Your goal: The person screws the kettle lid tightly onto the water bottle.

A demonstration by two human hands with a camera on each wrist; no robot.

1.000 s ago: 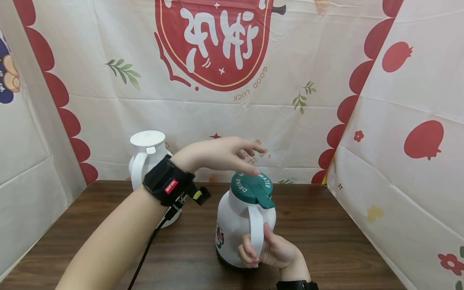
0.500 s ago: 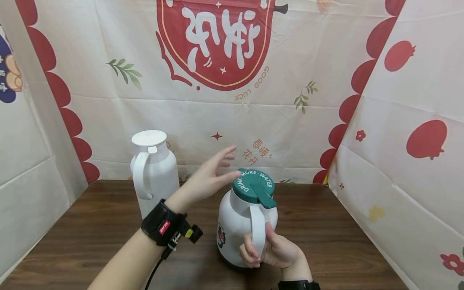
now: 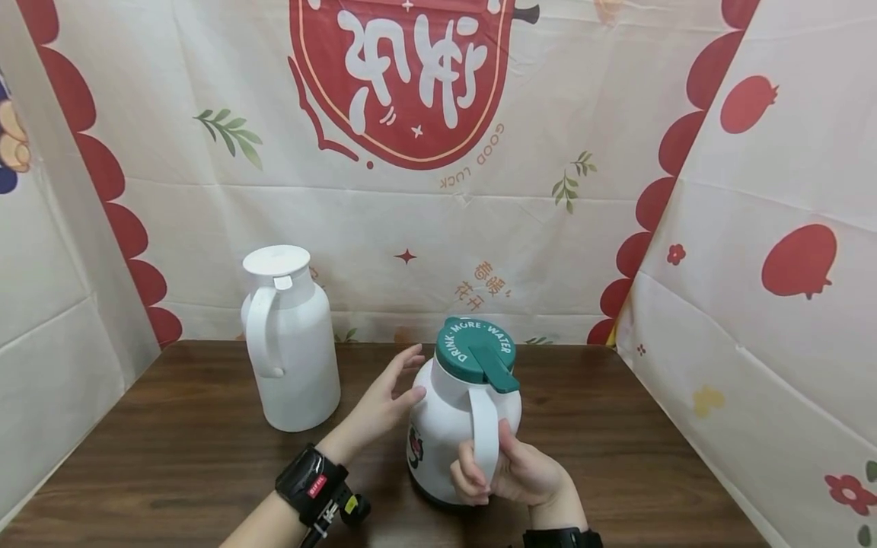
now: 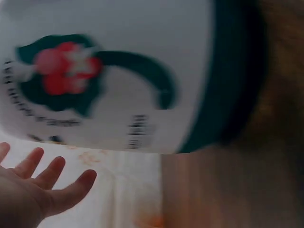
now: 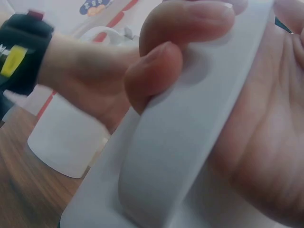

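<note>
A white thermos jug point(image 3: 441, 434) with a green lid point(image 3: 473, 346) stands upright on the table, its handle point(image 3: 484, 426) facing me. My right hand point(image 3: 524, 472) grips that handle, the fingers point(image 5: 156, 71) curled round it in the right wrist view. Beside the jug's left shoulder is my left hand point(image 3: 377, 407), fingers loosely spread and holding nothing. Its fingers point(image 4: 71, 192) lie apart from the jug's printed side in the left wrist view; whether the thumb touches the jug cannot be told from the head view.
A taller all-white jug point(image 3: 298, 358) stands at the back left of the brown wooden table point(image 3: 178, 449), handle toward me. Printed cloth point(image 3: 384, 213) hangs behind the table and along both sides.
My left hand has come down from above the green lid to the jug's left side. The right hand stays on the handle, and the jug has not moved.
</note>
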